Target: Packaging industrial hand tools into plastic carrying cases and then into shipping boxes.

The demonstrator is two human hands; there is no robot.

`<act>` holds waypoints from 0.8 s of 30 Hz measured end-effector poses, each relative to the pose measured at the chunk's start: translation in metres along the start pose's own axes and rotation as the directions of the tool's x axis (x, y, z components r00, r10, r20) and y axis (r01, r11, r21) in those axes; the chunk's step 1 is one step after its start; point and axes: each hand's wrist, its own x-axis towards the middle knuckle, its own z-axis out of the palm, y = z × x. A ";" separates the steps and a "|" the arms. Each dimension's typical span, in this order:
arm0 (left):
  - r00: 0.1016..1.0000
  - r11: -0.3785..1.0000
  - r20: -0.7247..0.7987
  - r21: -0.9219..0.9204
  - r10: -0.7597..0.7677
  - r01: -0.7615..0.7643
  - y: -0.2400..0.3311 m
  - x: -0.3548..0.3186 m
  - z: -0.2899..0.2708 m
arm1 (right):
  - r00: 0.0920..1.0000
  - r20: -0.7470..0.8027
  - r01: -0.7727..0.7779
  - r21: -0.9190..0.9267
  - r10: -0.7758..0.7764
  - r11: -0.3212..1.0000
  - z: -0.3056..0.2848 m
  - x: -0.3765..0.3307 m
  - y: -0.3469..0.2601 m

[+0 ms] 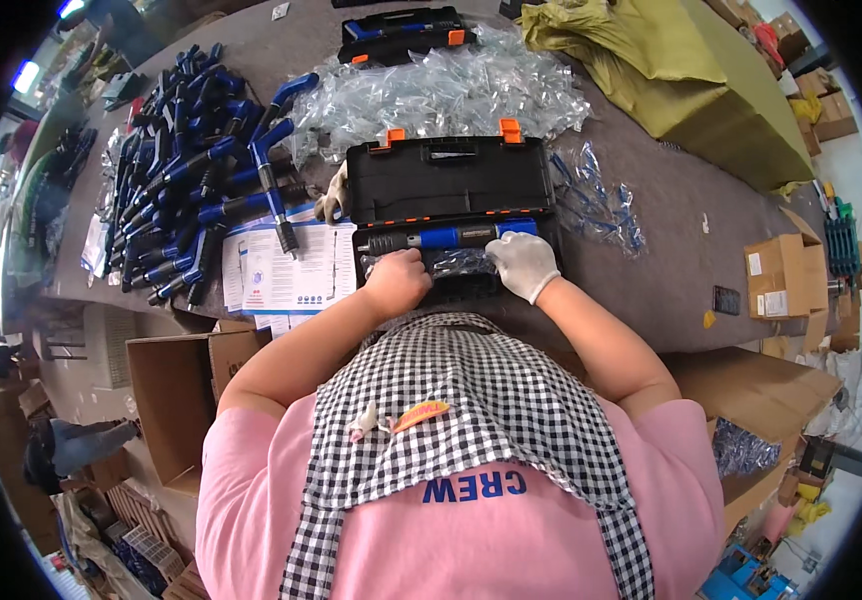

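A black plastic tool case (446,185) lies open in front of me, its lid tipped back and its orange latches showing. Along the inside lies a blue-and-black hand tool (441,238) with a ribbed black end at the left. Below it, a clear plastic bag (459,262) with small dark parts stretches between my hands. My bare left hand (399,283) is curled at the bag's left end. My right hand (524,265), in a white glove, is closed at its right end, beside the tool's blue end. The fingertips of both are partly hidden.
A heap of blue-and-black tools (191,170) covers the table's left, beside printed sheets (291,268). A loose glove (332,194) touches the case. Beyond lie clear bags (441,92) and another case (406,40). At right are bagged blue parts (599,200), a phone (726,300) and a yellow-wrapped box (711,95).
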 end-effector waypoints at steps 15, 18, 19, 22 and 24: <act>0.929 0.979 0.310 0.049 -0.203 0.198 0.033 0.009 0.004 | 0.980 0.174 0.092 0.028 -0.096 0.995 -0.031 -0.007 -0.003; 0.945 0.979 0.257 0.029 -0.203 0.203 0.032 -0.002 -0.003 | 0.977 0.189 0.075 0.111 -0.095 0.991 -0.056 -0.006 -0.010; 0.955 0.986 0.246 0.013 -0.166 0.168 0.032 -0.006 -0.009 | 0.977 0.192 0.066 0.113 -0.087 0.991 -0.064 -0.006 -0.011; 0.999 0.990 0.021 -0.133 -0.049 0.052 0.023 -0.014 -0.034 | 0.990 0.143 0.005 0.082 -0.017 0.997 -0.079 -0.014 -0.006; 0.927 0.916 -0.315 -0.396 -0.202 0.065 0.012 -0.027 -0.065 | 0.998 0.050 -0.048 0.067 0.045 0.997 -0.085 -0.020 -0.005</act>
